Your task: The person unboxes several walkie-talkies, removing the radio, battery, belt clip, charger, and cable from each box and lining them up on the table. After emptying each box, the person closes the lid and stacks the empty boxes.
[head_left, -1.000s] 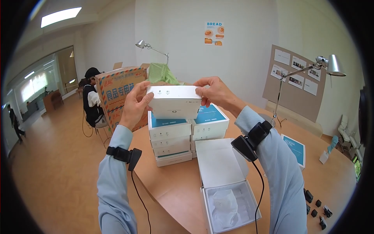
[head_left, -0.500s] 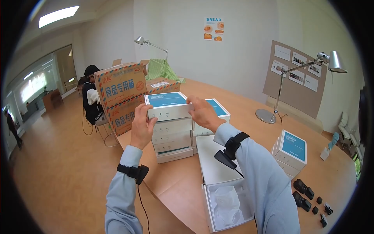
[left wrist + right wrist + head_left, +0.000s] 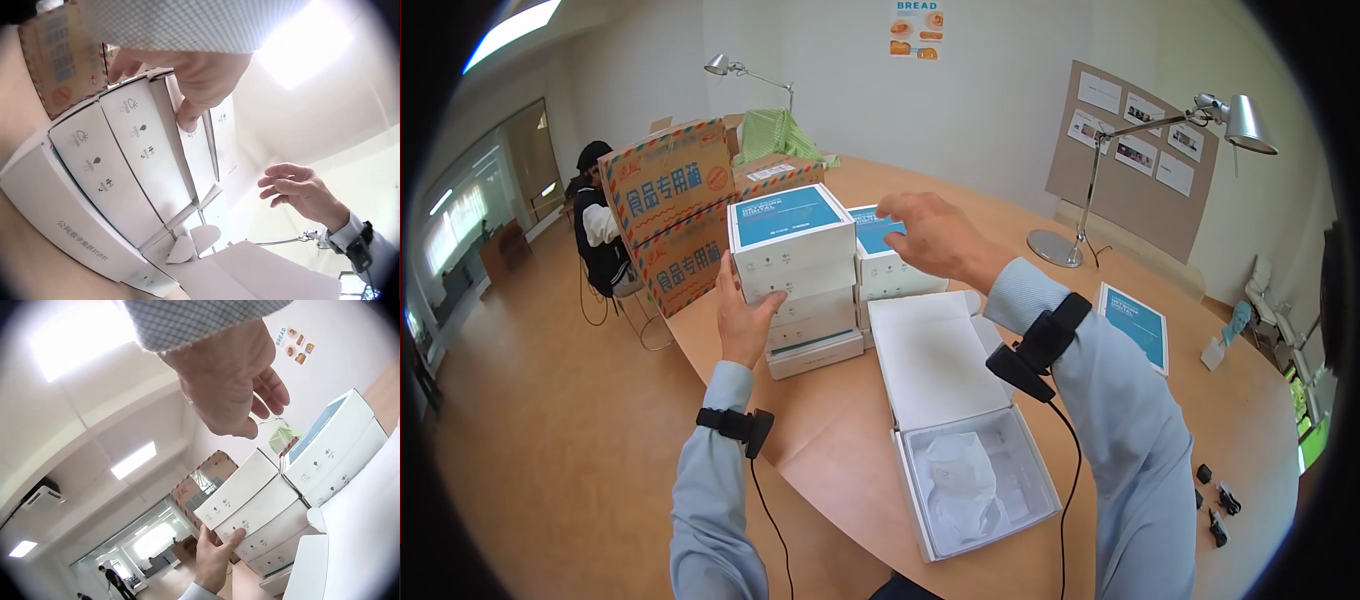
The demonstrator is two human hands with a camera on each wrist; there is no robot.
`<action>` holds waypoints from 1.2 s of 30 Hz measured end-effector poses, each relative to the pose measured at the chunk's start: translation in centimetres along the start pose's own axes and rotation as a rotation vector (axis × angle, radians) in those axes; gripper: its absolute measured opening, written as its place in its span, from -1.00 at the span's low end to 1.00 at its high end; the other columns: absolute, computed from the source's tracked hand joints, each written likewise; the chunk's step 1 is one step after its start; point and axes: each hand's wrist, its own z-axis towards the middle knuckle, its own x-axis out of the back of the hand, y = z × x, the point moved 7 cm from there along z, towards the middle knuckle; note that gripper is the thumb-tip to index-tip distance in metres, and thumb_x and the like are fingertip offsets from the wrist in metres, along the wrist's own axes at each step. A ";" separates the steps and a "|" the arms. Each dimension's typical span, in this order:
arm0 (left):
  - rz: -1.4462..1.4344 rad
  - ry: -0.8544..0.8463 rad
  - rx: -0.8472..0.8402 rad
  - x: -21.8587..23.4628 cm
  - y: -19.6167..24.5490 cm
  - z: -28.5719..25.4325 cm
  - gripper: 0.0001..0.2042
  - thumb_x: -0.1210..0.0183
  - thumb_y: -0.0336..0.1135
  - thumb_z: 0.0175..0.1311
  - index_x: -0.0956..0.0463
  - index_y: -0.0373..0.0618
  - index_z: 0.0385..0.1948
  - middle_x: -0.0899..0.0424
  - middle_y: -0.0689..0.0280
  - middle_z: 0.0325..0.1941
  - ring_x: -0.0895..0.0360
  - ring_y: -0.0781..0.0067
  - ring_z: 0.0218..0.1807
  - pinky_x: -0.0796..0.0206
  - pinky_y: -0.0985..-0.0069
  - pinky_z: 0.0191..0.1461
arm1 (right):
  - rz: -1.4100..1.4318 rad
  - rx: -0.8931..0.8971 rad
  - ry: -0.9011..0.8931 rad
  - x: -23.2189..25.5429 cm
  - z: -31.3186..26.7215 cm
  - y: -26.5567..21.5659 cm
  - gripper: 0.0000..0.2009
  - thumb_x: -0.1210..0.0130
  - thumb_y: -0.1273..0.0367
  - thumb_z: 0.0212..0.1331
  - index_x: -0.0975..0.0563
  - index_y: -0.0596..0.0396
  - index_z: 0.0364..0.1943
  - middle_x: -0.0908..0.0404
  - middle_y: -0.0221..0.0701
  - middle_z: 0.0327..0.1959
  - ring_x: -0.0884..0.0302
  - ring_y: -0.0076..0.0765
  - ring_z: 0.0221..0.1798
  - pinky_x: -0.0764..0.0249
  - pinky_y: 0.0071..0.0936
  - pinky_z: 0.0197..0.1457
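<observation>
The left stack of white boxes has a blue-topped box (image 3: 790, 218) uppermost. My left hand (image 3: 745, 315) rests at its near-left corner, with the thumb on the front of the second box down (image 3: 256, 512) and the fingers along the left side. Raised above the neighbouring stack (image 3: 890, 272), my right hand (image 3: 935, 238) is off the left stack, its fingers loosely bent and holding nothing; the right wrist view shows this hand (image 3: 228, 381) clear of the boxes. An opened white box (image 3: 975, 480) with translucent wrapping inside lies in front of the stacks.
Large printed cartons (image 3: 670, 205) and a green cloth (image 3: 775, 135) are behind at the left. On the right are a desk lamp (image 3: 1090, 195), another blue-topped box (image 3: 1135, 325) and small black items (image 3: 1218, 528). A seated person (image 3: 600, 225) is beyond the cartons.
The box that both hands held tilted above the left stack now lies on top of it. My right hand has let go and moved right; my left hand has slid down the stack's corner.
</observation>
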 end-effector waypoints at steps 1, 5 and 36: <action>-0.028 -0.050 0.053 -0.4 -0.7 -0.2 -0.12 -0.45 -0.46 0.13 -0.11 -0.27 0.51 -0.47 -0.04 0.37 -0.52 0.15 0.31 -0.50 0.28 0.32 | -0.015 -0.027 -0.003 0.6 -0.6 0.4 -0.68 -0.22 0.38 0.26 -0.63 0.19 0.07 -0.70 -0.08 0.03 -0.65 0.02 0.09 -0.57 -0.14 0.18; 0.108 -0.018 0.032 -0.6 -1.8 -0.6 -0.16 -0.45 -0.43 0.14 -0.16 -0.30 0.47 -0.59 -0.03 0.25 -0.58 0.18 0.26 -0.50 0.34 0.26 | 0.001 -0.062 -0.038 3.2 -4.4 1.3 -0.69 -0.24 0.39 0.26 -0.64 0.23 0.04 -0.72 -0.09 -0.02 -0.67 -0.03 0.02 -0.59 -0.19 0.10; -0.847 -0.797 0.688 -8.5 15.8 -28.8 -0.37 -0.10 -0.36 0.52 -0.05 -0.32 0.54 -0.30 0.10 0.52 -0.24 0.28 0.55 -0.06 0.37 0.60 | 0.803 -0.834 -0.056 0.9 -44.3 -1.7 -0.47 0.07 0.08 0.60 -0.40 0.20 0.40 -0.61 -0.36 -0.15 -0.49 -0.49 -0.18 -0.51 -0.45 -0.02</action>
